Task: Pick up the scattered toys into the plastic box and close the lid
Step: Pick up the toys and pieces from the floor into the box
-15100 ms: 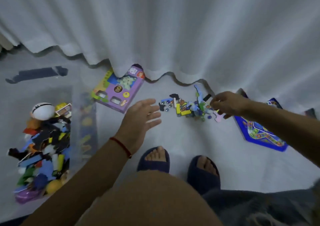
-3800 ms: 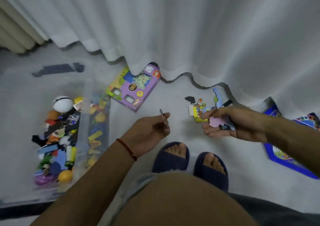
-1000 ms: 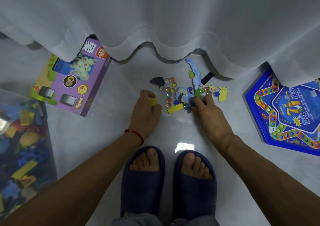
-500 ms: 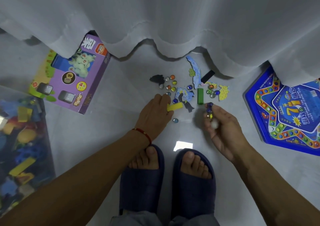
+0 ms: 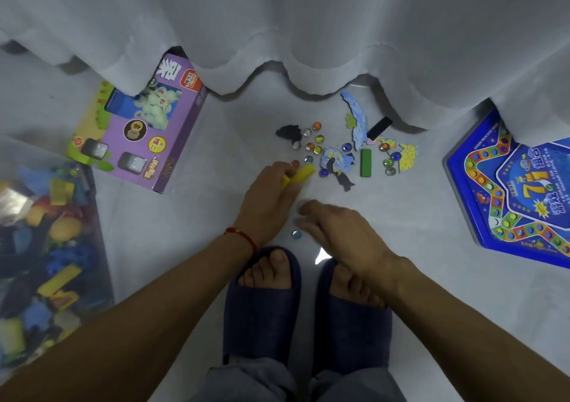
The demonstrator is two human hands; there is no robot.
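The left hand (image 5: 265, 201) is gripping a long yellow block (image 5: 300, 175); the right hand (image 5: 342, 232), fingers curled, is perhaps holding marbles, beside a loose glass marble (image 5: 296, 234) on the floor.

A yellow block (image 5: 300, 176) and green block (image 5: 366, 162) lie among multicoloured marbles (image 5: 317, 142). A purple game box (image 5: 145, 130), a blue star-patterned board (image 5: 512, 192), white curtain (image 5: 277, 25), navy slippers (image 5: 262, 303), red wrist string (image 5: 243, 235).
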